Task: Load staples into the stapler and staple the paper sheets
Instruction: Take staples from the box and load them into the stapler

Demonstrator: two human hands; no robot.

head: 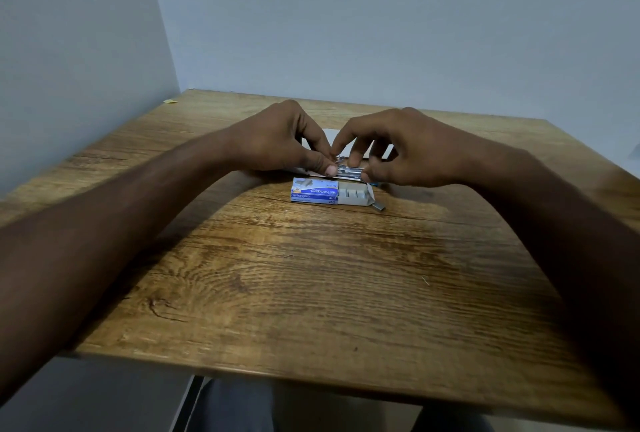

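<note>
Both hands meet over the middle of the wooden table (311, 293). My left hand (280, 140) and my right hand (398, 151) pinch a small metal stapler (348, 171) between their fingertips, just above the white paper sheets (330, 136), which are mostly hidden under the hands. In front of the hands lies a blue and white staple box (315, 191), slid open, with rows of staples (353, 193) showing in its tray. One loose strip of staples (378, 206) lies at the box's right end.
Grey walls close in the table at the back and left. A small yellow scrap (169, 101) lies at the far left corner. Single loose staples (425, 280) are scattered on the near wood. The front table edge is above my knees.
</note>
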